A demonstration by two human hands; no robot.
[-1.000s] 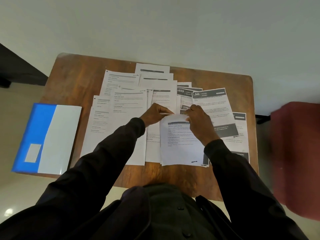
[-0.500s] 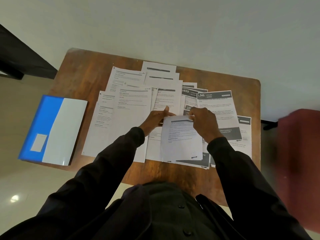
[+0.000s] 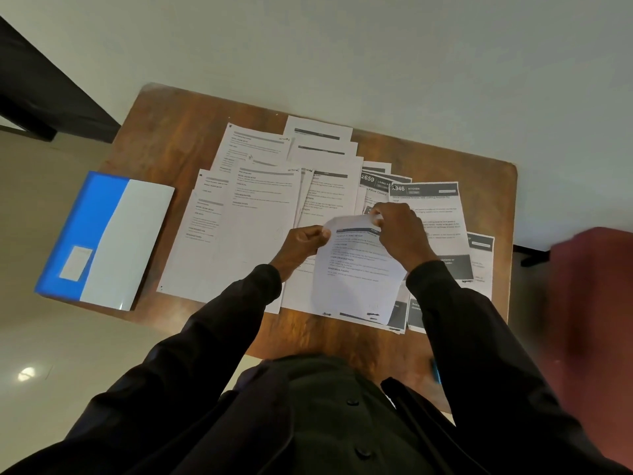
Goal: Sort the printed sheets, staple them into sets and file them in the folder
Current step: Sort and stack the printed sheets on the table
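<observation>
While our left hand (image 3: 303,243) and right hand (image 3: 400,231) each pinch the top edge of 1 sheet (image 3: 356,279), raised over the spread papers (image 3: 260,217) on the table (image 3: 164,138), we should peel it free singly and read its heading before sorting.

Printed sheet (image 3: 356,279) pinched at top corners by left hand (image 3: 301,246) and right hand (image 3: 400,234), lifted above spread sheets (image 3: 253,228) on table (image 3: 164,138); blue-white folder (image 3: 106,240) left of sheet.

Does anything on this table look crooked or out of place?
The held sheet: its top edge bows up, pinched between left hand and right hand. The other sheets lie overlapped and skewed across the table.
</observation>
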